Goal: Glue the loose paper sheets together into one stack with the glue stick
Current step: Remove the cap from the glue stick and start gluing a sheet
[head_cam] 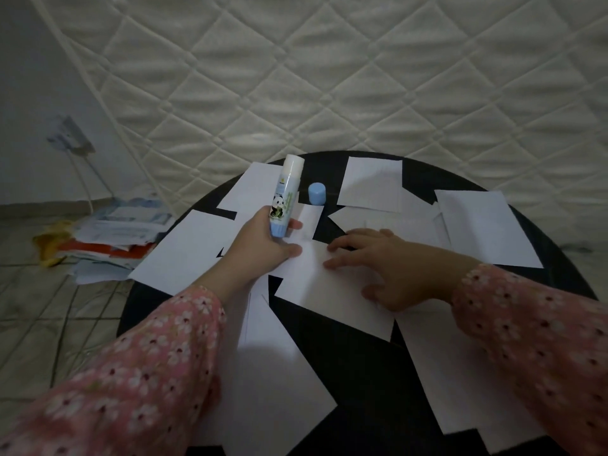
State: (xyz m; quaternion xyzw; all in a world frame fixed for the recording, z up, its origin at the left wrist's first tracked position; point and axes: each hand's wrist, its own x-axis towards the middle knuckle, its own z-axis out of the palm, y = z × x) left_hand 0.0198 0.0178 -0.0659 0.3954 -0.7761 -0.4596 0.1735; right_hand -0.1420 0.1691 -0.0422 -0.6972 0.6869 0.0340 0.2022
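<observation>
Several loose white paper sheets lie scattered over a round black table. My left hand grips a glue stick with a panda label near its blue base, held upright and uncapped, its white tip pointing up. The stick's blue cap stands on the table just right of it. My right hand lies flat, fingers spread, pressing on a sheet in the middle of the table. Other sheets lie at the far right, at the back and near me.
A quilted white mattress stands behind the table. On the tiled floor at left lies a pile of papers and booklets. A wall socket with a cable is on the left wall.
</observation>
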